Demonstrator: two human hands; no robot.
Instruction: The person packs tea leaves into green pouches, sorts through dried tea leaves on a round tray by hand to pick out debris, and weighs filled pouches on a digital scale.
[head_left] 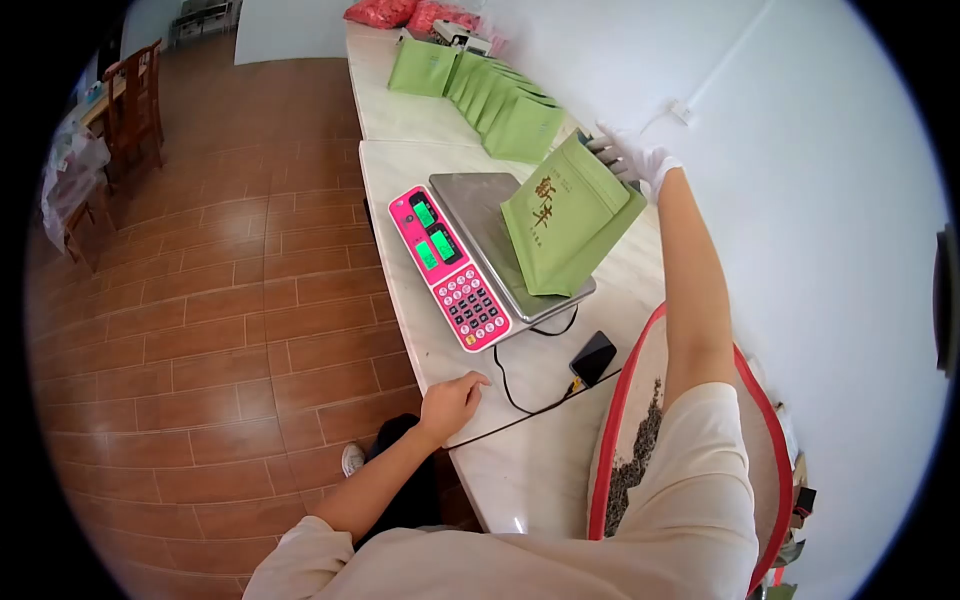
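A green pouch [565,220] with dark brown characters leans at a tilt, its lower end on the metal pan of a pink weighing scale [465,265]. My right hand [635,162], in a white glove with greyish fingers, is at the pouch's upper edge and appears to grip it; part of the fingers is hidden behind the pouch. Green digits glow on the scale's displays. Bare and loosely curled, my left hand [450,408] rests on the table's near-left edge, below the scale, with nothing visible in it.
Several green pouches [500,105] stand in a row at the back of the white table [400,150], near red bags [380,12]. A black phone [593,358] with a cable lies right of the scale. Beside my right arm, a red-rimmed round tray [620,440] holds dark loose leaves.
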